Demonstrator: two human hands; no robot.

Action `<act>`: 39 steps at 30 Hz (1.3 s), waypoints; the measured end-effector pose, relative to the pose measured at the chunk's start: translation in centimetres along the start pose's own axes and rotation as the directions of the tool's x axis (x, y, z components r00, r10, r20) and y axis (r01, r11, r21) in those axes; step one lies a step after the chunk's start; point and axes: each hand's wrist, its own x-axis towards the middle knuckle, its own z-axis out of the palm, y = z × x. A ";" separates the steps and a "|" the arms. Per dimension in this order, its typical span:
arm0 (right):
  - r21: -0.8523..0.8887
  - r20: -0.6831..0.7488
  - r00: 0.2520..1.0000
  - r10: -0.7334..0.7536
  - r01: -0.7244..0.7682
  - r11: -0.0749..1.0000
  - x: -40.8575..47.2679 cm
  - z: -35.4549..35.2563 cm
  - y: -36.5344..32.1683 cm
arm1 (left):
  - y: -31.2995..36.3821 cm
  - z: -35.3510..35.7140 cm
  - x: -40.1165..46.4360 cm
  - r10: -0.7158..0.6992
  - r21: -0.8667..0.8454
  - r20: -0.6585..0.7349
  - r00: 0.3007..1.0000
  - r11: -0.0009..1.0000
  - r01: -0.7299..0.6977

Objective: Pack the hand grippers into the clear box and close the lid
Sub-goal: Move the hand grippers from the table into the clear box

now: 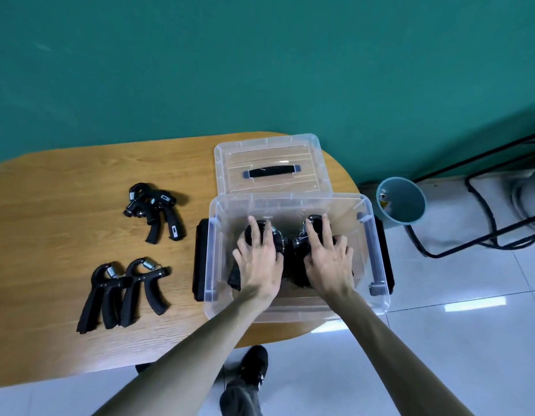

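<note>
The clear box [213,259] stands open at the table's right end. Both my hands are inside it. My left hand [258,253] lies with spread, fairly straight fingers on black hand grippers [282,240] at the box bottom. My right hand [327,253] presses likewise on the grippers beside it. The clear lid [272,148] with a black handle lies flat just behind the box. On the table to the left lie one pile of black hand grippers [155,210] further back and another pile [125,292] nearer to me.
The wooden table [65,235] has a rounded right end, and the box overhangs it slightly. On the white tiled floor to the right stands a teal bin [405,202] beside a black metal frame [485,205]. My shoe [252,373] shows below the table edge.
</note>
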 end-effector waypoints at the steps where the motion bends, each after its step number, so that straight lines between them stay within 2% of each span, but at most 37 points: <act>1: 0.002 0.006 1.000 -0.005 0.005 1.000 0.2 0.4 0.1 | -0.2 0.3 0.1 0.010 0.015 0.002 1.000 1.000 -0.010; 11: -0.028 -0.076 0.992 -0.097 0.095 0.995 0.4 1.6 0.7 | -0.5 1.5 0.4 0.040 0.080 0.000 0.999 0.996 -0.040; 20: -0.040 0.035 0.996 -0.081 0.082 0.996 0.6 0.9 0.8 | -0.5 1.3 0.3 0.050 0.112 0.015 0.999 0.992 -0.051; 23: -0.022 -0.016 0.997 -0.070 0.069 0.997 0.5 -0.2 0.1 | -0.5 0.0 0.3 0.066 0.148 -0.014 0.998 0.987 -0.063; 28: 0.033 -0.081 0.990 -0.119 0.122 0.992 0.3 -2.7 -2.7 | -1.8 -3.6 -0.2 0.180 0.172 -0.087 0.980 0.972 -0.163; 32: 0.027 -0.127 0.970 -0.206 0.211 0.977 -0.4 -4.7 -5.8 | -4.0 -6.5 -0.4 0.229 0.231 -0.153 0.961 0.954 -0.191; 35: 0.046 -0.137 0.957 -0.257 0.265 0.963 -0.3 -6.1 -8.6 | -6.0 -8.8 -0.5 0.207 0.239 -0.180 0.962 0.957 -0.162; 39: 0.072 -0.123 0.936 -0.330 0.340 0.938 0.0 -7.4 -13.0 | -9.6 -11.6 -0.9 0.125 0.156 -0.193 0.973 0.983 -0.096</act>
